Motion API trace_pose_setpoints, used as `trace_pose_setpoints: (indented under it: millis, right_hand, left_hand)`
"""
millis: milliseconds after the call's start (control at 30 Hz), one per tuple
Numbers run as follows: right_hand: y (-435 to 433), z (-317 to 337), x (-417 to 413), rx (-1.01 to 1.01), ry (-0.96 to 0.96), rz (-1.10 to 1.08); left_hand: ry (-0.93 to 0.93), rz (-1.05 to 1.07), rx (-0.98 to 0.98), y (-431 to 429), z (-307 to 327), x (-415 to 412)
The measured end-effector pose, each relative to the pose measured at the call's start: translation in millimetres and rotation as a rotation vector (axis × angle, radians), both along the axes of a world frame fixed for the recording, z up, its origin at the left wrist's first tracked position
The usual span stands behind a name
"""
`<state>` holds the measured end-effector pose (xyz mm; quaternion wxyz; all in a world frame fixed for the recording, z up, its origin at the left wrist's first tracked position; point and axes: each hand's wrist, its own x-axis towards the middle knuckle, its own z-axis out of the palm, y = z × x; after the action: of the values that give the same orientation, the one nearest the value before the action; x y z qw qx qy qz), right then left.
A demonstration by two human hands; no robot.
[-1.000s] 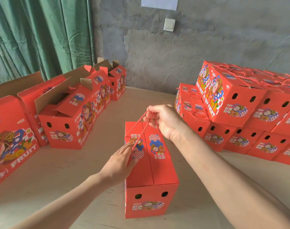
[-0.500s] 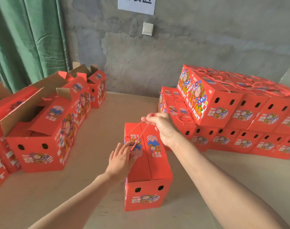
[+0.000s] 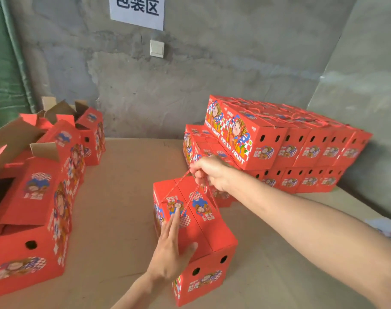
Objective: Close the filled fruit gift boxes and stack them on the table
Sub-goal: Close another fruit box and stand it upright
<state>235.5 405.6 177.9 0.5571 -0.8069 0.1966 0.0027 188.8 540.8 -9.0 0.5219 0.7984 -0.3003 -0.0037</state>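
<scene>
One closed box mid-table, both hands on it

All stock sits on the table (image 3: 123, 197), a bare board surface. At the right, against the wall, the stack (image 3: 263, 139) of closed boxes stands two tiers high. At the left, the open boxes (image 3: 40, 197) form a row, flaps up. Mid-table, near the stack, stands the box (image 3: 210, 233), top flaps shut. The left hand (image 3: 170, 257) lies flat on its top, fingers straight. The right hand (image 3: 210, 172) is clenched round the red cord (image 3: 176, 186), which runs taut down to the box top.
</scene>
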Motion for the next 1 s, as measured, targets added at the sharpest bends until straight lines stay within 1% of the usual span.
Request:
trace_pose_setpoints:
  millis: [67,133,267,400,500,600,733,933,1000]
  right_hand:
    - [5,14,7,0.002,-0.005,-0.019]
    - [7,35,17,-0.032,-0.044,-0.013]
    - [0,93,36,-0.125,-0.182,0.031]
    - [-16,150,52,-0.184,-0.308,0.031]
    - [-34,176,68,-0.174,-0.405,0.003]
    - [-61,185,94,-0.235,-0.475,-0.037]
    - [-105,179,145,-0.356,-0.556,-0.057]
    - [-177,156,212,-0.490,-0.608,-0.070]
    - [-199,145,228,-0.605,-0.591,-0.043]
  left_hand:
    - [0.056,-0.116,-0.001,5,9,-1]
    - [0.034,-0.149,-0.015,6,24,4]
    - [-0.072,-0.142,-0.103,-5,76,28]
    - [-0.186,-0.114,-0.056,-25,126,77]
    - [-0.255,-0.068,0.007,-49,157,120]
    - [-0.270,-0.023,0.017,-82,167,161]
    - [-0.211,0.029,-0.016,-137,163,219]
    - [-0.176,0.006,-0.040,-203,148,299]
    - [-0.165,0.065,-0.051,-220,147,319]
